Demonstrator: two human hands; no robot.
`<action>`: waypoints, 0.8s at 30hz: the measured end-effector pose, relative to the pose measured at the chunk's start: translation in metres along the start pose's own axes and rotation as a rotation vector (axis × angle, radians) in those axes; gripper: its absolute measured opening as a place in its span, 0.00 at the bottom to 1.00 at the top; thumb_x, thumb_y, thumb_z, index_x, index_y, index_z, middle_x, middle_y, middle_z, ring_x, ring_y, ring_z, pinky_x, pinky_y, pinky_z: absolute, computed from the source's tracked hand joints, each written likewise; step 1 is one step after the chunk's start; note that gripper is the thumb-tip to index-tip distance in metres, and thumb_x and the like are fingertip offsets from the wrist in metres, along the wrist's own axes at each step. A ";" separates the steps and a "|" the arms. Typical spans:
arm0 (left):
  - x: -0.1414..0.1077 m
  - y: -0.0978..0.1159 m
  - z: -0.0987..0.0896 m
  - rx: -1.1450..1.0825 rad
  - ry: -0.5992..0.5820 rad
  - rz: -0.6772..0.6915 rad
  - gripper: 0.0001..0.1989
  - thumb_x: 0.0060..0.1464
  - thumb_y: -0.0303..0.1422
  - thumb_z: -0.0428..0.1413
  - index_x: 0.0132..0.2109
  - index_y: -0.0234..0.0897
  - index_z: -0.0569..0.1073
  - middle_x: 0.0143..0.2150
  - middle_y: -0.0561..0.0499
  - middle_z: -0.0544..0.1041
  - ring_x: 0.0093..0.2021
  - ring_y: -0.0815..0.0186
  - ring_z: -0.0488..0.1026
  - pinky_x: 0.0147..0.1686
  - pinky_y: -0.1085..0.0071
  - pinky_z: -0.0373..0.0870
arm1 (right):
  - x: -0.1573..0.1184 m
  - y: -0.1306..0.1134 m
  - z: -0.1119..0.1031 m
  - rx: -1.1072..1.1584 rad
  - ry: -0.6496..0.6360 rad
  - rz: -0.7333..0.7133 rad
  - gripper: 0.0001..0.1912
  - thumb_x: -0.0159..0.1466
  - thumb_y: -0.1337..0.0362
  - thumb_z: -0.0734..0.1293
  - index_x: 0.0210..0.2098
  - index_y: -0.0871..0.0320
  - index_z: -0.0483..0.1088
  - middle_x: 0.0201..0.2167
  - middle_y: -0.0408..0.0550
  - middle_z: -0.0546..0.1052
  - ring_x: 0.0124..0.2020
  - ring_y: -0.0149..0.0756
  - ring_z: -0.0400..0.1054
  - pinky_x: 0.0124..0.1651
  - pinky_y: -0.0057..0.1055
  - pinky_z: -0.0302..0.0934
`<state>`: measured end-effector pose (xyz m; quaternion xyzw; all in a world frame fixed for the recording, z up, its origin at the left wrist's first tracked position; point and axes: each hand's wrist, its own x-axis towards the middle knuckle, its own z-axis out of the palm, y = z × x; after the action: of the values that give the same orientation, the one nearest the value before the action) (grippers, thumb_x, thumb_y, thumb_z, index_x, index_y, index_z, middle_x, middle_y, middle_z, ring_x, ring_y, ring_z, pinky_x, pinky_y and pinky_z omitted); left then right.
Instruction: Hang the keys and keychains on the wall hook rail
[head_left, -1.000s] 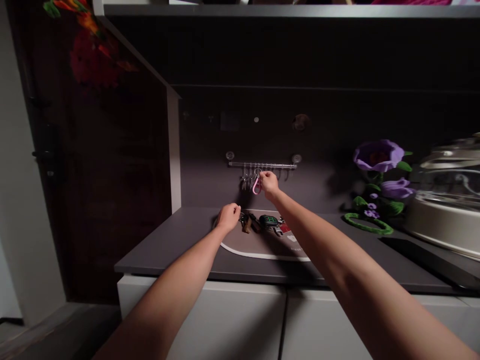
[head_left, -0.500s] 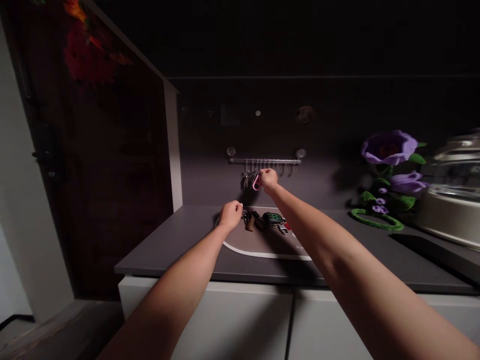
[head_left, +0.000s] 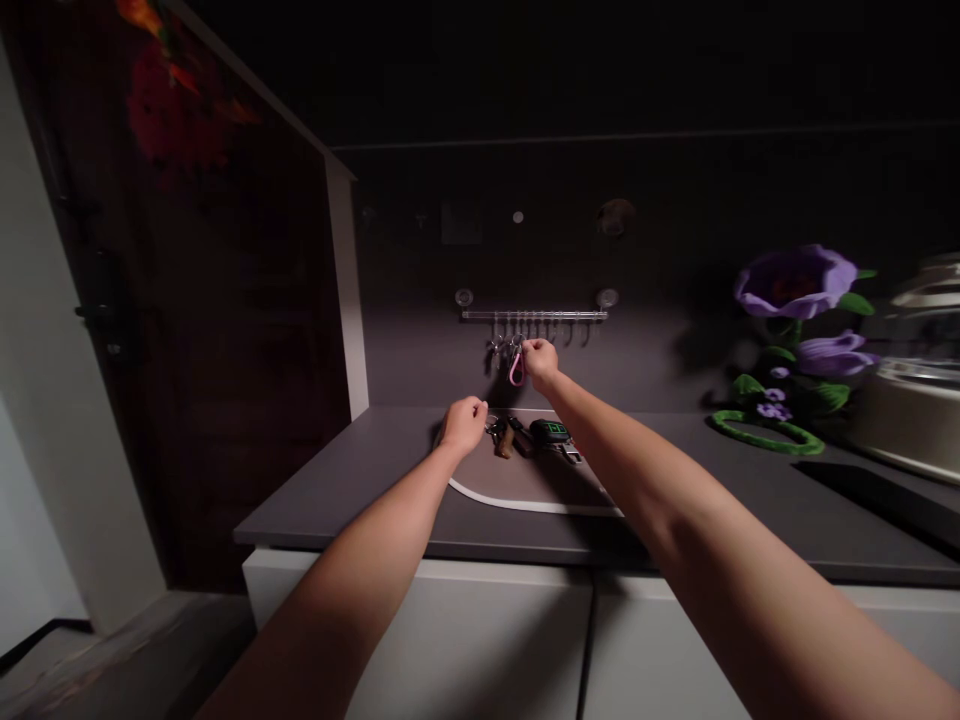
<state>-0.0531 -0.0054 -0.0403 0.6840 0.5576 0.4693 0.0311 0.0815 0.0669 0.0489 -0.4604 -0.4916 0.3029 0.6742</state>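
My right hand [head_left: 541,363] is raised just under a clear hook rail [head_left: 534,315] on the wall, thumb and fingers pinched on a key ring with a pink strap loop [head_left: 517,368] that hangs by the hooks. Left of it, a small bunch of keys [head_left: 496,349] dangles from the rail. Lower down, my left hand [head_left: 463,424] is closed above the mat's left side, its fingertips beside a metal ring [head_left: 492,424]; whatever they pinch is hidden. On the brown mat [head_left: 525,485] lie a brown tag [head_left: 506,442] and a black car key with green markings [head_left: 551,431].
A purple artificial flower [head_left: 795,285] with a green ring base [head_left: 765,435] stands on the right of the dark counter [head_left: 330,485]. Beyond it is a cream appliance with a clear top [head_left: 911,415]. A dark door [head_left: 247,350] is on the left; white cabinets [head_left: 472,640] are below.
My right hand has dropped very slightly relative to the rail, with the pink loop still at its fingers. My left hand stays beside the ring. The view has shifted slightly.
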 end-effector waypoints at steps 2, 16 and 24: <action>0.000 0.000 0.000 0.003 -0.001 -0.006 0.14 0.55 0.33 0.46 0.24 0.34 0.68 0.22 0.53 0.68 0.23 0.72 0.59 0.26 0.75 0.51 | 0.000 0.000 -0.001 -0.014 0.001 -0.015 0.06 0.58 0.69 0.59 0.25 0.60 0.63 0.19 0.39 0.65 0.18 0.22 0.59 0.23 0.21 0.62; 0.004 -0.009 0.004 -0.066 -0.039 -0.028 0.14 0.55 0.34 0.46 0.27 0.34 0.70 0.22 0.52 0.71 0.23 0.71 0.65 0.27 0.75 0.58 | 0.004 0.008 -0.013 -0.143 -0.053 -0.080 0.09 0.57 0.68 0.61 0.38 0.61 0.67 0.31 0.45 0.73 0.28 0.26 0.67 0.36 0.26 0.64; 0.002 -0.008 0.001 -0.180 -0.081 -0.039 0.07 0.52 0.28 0.49 0.34 0.33 0.71 0.26 0.52 0.72 0.24 0.73 0.66 0.30 0.75 0.62 | -0.011 0.001 -0.025 -0.285 -0.047 -0.147 0.17 0.56 0.66 0.63 0.45 0.62 0.65 0.49 0.54 0.70 0.48 0.35 0.65 0.51 0.32 0.57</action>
<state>-0.0580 -0.0004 -0.0441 0.6858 0.5248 0.4889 0.1238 0.1012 0.0500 0.0410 -0.5072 -0.5777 0.1907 0.6105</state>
